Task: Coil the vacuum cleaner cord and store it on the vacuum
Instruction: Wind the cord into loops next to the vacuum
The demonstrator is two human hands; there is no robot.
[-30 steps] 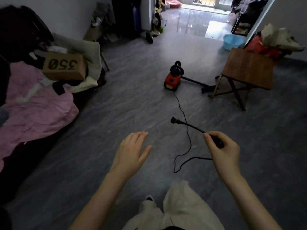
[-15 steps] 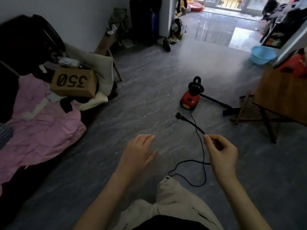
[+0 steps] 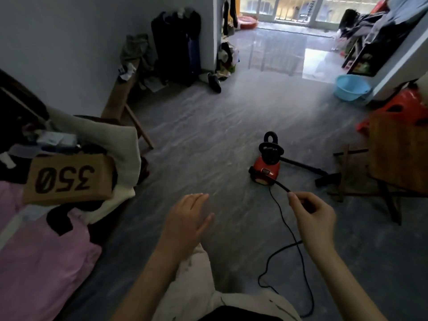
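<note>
A small red vacuum cleaner [image 3: 265, 168] with a black handle stands on the grey floor ahead of me. Its thin black cord [image 3: 287, 230] trails from the vacuum toward me and loops on the floor by my legs. My right hand [image 3: 315, 220] is shut on the cord near its plug end, and the stiff plug end sticks out past my fingers toward the vacuum. My left hand [image 3: 186, 222] hovers open, palm down, left of the cord and holds nothing.
A wooden folding table [image 3: 398, 156] stands at the right, with the vacuum's black hose and nozzle [image 3: 324, 177] beneath it. A bed with pink cloth [image 3: 39, 258] and a cardboard box [image 3: 67, 177] fills the left. A blue basin [image 3: 350, 86] sits far right.
I have walked closer to the vacuum, which now looks larger and nearer. The plug end in my right hand now overlaps the vacuum, and the slack cord has gathered nearer my legs.
</note>
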